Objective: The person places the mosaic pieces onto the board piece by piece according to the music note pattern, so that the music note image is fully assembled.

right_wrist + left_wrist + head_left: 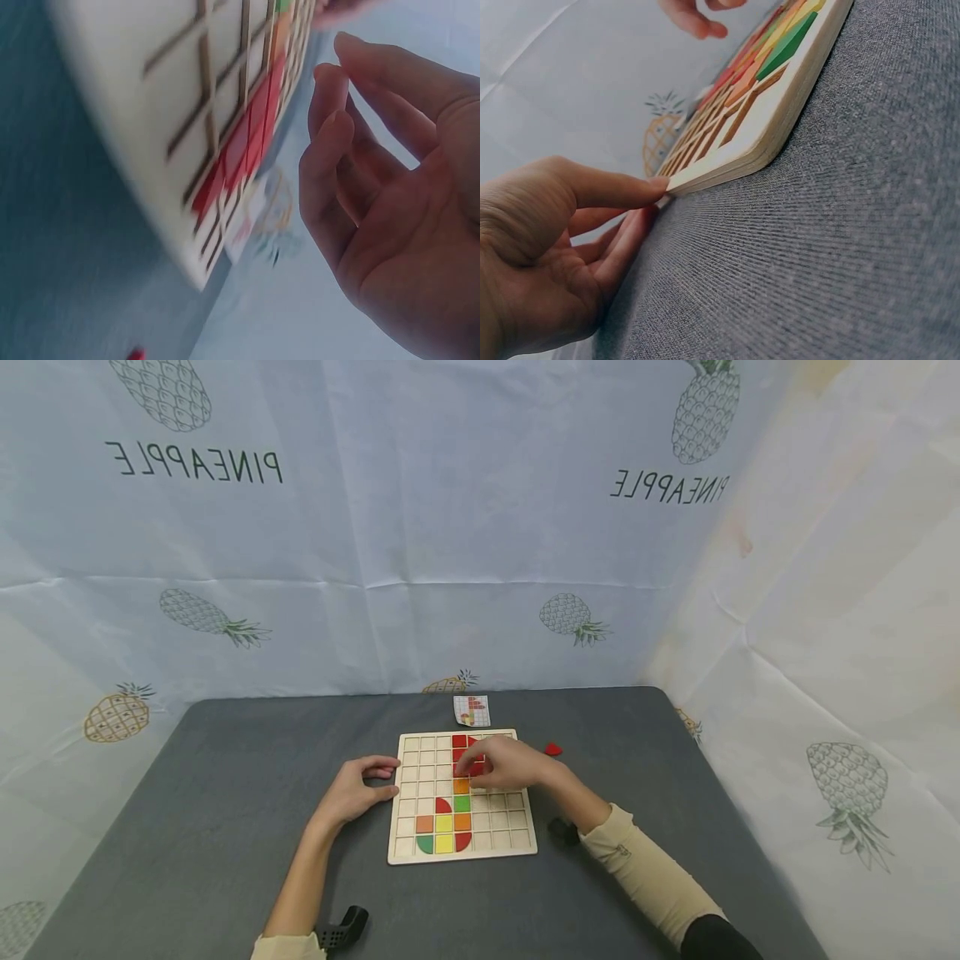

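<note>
A wooden grid board (498, 842) lies on the table, with red, orange, green and yellow pieces in several of its cells. At its left edge is my left hand (356, 793); thumb and fingers touch the rim, fairly straight, as the left hand (562, 232) in the left wrist view also shows. Over the upper middle of the board hovers my right hand (510, 762), covering some cells and red pieces. The right wrist view shows this right hand (405, 180) with loosely bent fingers, thumb close to the fingertips, and no piece visible between them.
Behind the board lies a small pattern card (472, 711) with a coloured design. One loose red piece (552, 749) sits on the dark grey table (247, 777) to the right of the board. Pineapple-printed cloth (450, 527) hangs behind and beside the table.
</note>
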`<action>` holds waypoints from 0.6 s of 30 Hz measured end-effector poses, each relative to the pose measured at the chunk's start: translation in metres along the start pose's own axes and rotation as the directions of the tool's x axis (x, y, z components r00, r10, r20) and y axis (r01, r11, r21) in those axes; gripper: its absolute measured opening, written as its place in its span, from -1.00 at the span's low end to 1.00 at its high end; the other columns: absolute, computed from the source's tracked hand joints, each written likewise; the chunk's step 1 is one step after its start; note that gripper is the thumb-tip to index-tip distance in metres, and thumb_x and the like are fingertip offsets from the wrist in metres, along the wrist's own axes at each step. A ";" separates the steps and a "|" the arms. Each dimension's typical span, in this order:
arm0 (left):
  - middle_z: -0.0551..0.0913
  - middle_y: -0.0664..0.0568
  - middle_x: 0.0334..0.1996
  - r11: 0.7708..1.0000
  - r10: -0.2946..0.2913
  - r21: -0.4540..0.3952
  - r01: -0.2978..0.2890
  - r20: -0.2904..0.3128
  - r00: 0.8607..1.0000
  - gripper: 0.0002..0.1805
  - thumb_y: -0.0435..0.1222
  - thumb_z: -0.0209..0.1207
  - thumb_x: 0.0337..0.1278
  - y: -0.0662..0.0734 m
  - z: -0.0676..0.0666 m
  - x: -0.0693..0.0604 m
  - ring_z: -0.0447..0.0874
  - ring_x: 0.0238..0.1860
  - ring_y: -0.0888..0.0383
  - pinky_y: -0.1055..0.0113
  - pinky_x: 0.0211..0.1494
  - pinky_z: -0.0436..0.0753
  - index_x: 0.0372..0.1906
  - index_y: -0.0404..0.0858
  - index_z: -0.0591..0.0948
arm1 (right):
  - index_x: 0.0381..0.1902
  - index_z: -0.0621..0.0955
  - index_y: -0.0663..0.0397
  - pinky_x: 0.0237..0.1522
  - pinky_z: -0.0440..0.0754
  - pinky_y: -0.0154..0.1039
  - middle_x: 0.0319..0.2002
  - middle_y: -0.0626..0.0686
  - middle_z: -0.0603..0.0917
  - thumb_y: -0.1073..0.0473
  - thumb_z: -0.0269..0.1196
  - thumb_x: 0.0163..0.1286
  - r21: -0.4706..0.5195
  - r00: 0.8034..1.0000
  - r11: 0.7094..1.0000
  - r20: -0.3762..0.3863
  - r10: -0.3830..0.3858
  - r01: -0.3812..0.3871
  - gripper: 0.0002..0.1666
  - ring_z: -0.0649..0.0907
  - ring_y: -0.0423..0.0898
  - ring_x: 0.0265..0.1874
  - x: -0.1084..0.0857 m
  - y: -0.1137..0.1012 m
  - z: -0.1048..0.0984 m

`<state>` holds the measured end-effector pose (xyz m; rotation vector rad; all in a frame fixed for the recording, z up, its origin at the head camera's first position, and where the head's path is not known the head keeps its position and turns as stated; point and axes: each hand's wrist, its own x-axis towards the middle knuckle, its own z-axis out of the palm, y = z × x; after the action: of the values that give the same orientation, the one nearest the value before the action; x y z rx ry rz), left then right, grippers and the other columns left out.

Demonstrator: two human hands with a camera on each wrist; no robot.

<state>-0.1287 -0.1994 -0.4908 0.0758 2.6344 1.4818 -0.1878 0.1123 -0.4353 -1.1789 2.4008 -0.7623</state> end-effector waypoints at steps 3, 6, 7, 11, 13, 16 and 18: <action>0.77 -0.25 0.12 1.000 0.003 -0.001 -0.003 -0.001 1.000 -0.50 -0.43 0.46 0.22 0.000 0.000 0.001 0.72 0.15 -0.07 0.33 0.07 0.64 0.28 -0.35 0.71 | 0.13 0.79 0.15 -0.15 0.69 -0.34 0.08 0.12 0.84 0.26 0.41 0.50 0.039 1.000 0.999 -0.024 0.009 -0.008 -0.71 0.74 -0.13 -0.29 -0.010 0.013 -0.012; 0.77 -0.26 0.11 1.000 0.015 -0.001 -0.015 0.001 1.000 -0.50 -0.43 0.47 0.21 0.001 0.000 0.001 0.73 0.13 -0.08 0.34 0.06 0.64 0.27 -0.37 0.72 | 0.14 0.79 0.18 -0.20 0.70 -0.33 0.11 0.16 0.84 0.28 0.39 0.50 0.082 0.998 0.996 -0.042 0.038 -0.035 -0.70 0.79 -0.09 -0.29 -0.020 0.027 -0.023; 0.77 -0.26 0.10 1.000 0.016 -0.001 -0.016 0.001 1.000 -0.50 -0.43 0.47 0.21 0.001 0.000 0.001 0.73 0.13 -0.08 0.35 0.06 0.64 0.26 -0.36 0.72 | 0.14 0.79 0.19 -0.25 0.69 -0.33 0.10 0.17 0.84 0.27 0.39 0.51 0.090 0.998 0.995 -0.049 0.049 -0.044 -0.70 0.77 -0.10 -0.35 -0.024 0.031 -0.027; 0.76 -0.28 0.10 1.000 0.026 0.002 -0.026 0.003 1.000 -0.50 -0.42 0.47 0.21 0.001 0.000 0.000 0.73 0.12 -0.10 0.35 0.04 0.63 0.26 -0.38 0.72 | 0.15 0.79 0.18 -0.36 0.60 -0.31 0.09 0.18 0.84 0.24 0.43 0.48 0.114 0.991 0.988 -0.073 0.111 -0.102 -0.67 0.64 -0.16 -0.54 -0.038 0.050 -0.039; 0.77 -0.27 0.10 1.000 0.017 -0.001 -0.017 0.000 1.000 -0.50 -0.42 0.48 0.20 0.001 0.000 0.001 0.73 0.12 -0.09 0.36 0.05 0.63 0.26 -0.36 0.72 | 0.16 0.78 0.20 -0.37 0.60 -0.30 0.10 0.20 0.83 0.24 0.45 0.46 0.118 0.986 0.985 -0.088 0.140 -0.130 -0.65 0.61 -0.18 -0.55 -0.046 0.060 -0.044; 0.77 -0.28 0.10 1.000 0.029 0.004 -0.029 0.002 1.000 -0.50 -0.42 0.48 0.20 0.001 0.001 0.001 0.73 0.12 -0.10 0.34 0.04 0.64 0.26 -0.38 0.72 | 0.17 0.77 0.23 -0.35 0.61 -0.29 0.13 0.24 0.81 0.26 0.46 0.44 0.125 0.978 0.978 -0.099 0.182 -0.169 -0.63 0.63 -0.14 -0.54 -0.056 0.073 -0.050; 0.77 -0.28 0.11 1.000 0.028 0.004 -0.028 0.000 1.000 -0.50 -0.42 0.48 0.20 0.002 0.001 0.001 0.73 0.12 -0.10 0.35 0.04 0.64 0.26 -0.38 0.72 | 0.17 0.77 0.24 -0.34 0.62 -0.29 0.16 0.26 0.80 0.28 0.46 0.44 0.130 0.974 0.974 -0.100 0.202 -0.188 -0.62 0.67 -0.12 -0.52 -0.062 0.082 -0.053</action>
<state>-0.1294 -0.1979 -0.4897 0.1134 2.6472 1.4850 -0.2299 0.2201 -0.4382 -0.8589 2.4771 -0.9149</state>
